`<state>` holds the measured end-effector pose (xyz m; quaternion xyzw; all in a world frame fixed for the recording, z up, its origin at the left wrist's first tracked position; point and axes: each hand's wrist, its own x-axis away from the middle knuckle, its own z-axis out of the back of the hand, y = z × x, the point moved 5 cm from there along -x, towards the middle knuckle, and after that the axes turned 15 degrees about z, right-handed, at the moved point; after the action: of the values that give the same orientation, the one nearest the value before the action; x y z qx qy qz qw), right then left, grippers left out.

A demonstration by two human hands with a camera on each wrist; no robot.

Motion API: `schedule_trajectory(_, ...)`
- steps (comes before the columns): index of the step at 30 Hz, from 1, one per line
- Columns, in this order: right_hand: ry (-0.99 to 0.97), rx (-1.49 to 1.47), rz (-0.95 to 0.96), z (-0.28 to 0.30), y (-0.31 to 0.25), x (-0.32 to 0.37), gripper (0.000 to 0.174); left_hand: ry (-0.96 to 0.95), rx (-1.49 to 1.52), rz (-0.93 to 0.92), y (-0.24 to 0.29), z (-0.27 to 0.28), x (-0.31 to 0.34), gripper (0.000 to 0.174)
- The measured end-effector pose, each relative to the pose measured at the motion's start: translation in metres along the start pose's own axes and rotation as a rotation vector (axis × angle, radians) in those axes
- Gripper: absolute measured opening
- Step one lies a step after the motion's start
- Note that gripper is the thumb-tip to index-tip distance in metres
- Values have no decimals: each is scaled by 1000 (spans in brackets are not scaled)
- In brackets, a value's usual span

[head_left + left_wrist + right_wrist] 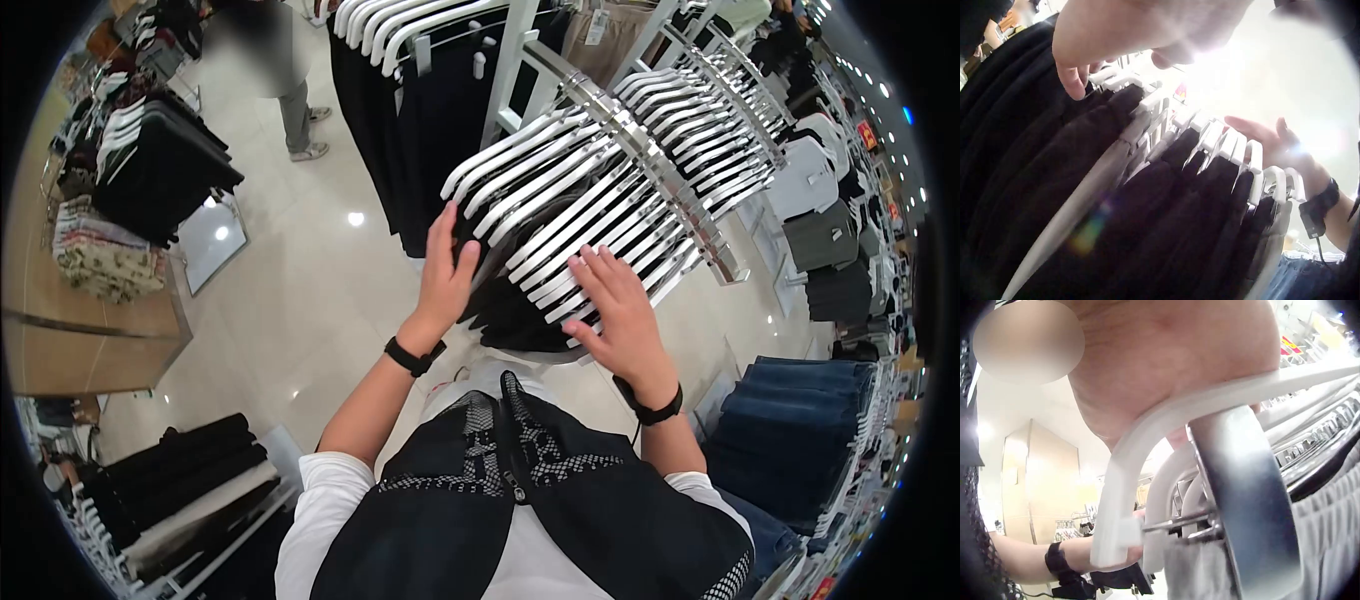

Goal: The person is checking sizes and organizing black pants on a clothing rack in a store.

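- We look down on a brightly lit clothing store, its glossy pale floor reflecting ceiling lamps.
- Closely packed white curved hangers hang from a shiny silver metal rail in front of the person, carrying mostly black fabric garments.
- The left hand is at the outer hangers' tips, fingers extended, thumb apart; we cannot tell whether it touches them.
- The right hand rests across the nearer hangers, its fingers straight and close together, thumb held away.
- In the right wrist view, a broad polished metal clip hides part of a light grey gathered garment.
- Around them we see dark blue denim garments at right, hanging black garments at lower left, and, beyond, a bystander in grey trousers.
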<state>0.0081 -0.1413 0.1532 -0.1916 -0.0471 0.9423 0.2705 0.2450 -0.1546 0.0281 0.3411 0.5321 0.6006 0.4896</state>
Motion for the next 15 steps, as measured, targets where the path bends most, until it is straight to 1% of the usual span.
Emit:
schedule_trajectory(2,-52,38,-13,-7,3,1,66,96,-143,-140,3,-25,-9,63)
schedule_trajectory(3,-76,50,-20,-10,5,0,67,37,-120,-80,7,-31,-2,69)
schedule_trajectory(4,-36,26,-30,-8,7,-1,63,24,-169,-95,8,-33,6,69)
schedule_trajectory(6,-19,0,-30,-7,12,-3,59,-173,-151,-28,6,-29,19,65)
schedule_trajectory(7,7,-18,-43,-4,13,-6,54,-246,-107,-12,5,-24,15,62)
schedule_trajectory(10,-18,-84,-45,-4,23,-9,54,-302,-191,-213,-10,7,-16,60)
schedule_trajectory(13,-35,-87,-86,-2,23,-10,54,77,-87,-60,-12,35,-48,59)
schedule_trajectory(14,-39,-79,-99,-3,22,-13,54,-22,-34,-30,-14,30,-63,59)
schedule_trajectory(15,-13,-85,-124,-2,20,-18,44,-122,13,2,-14,24,-79,60)
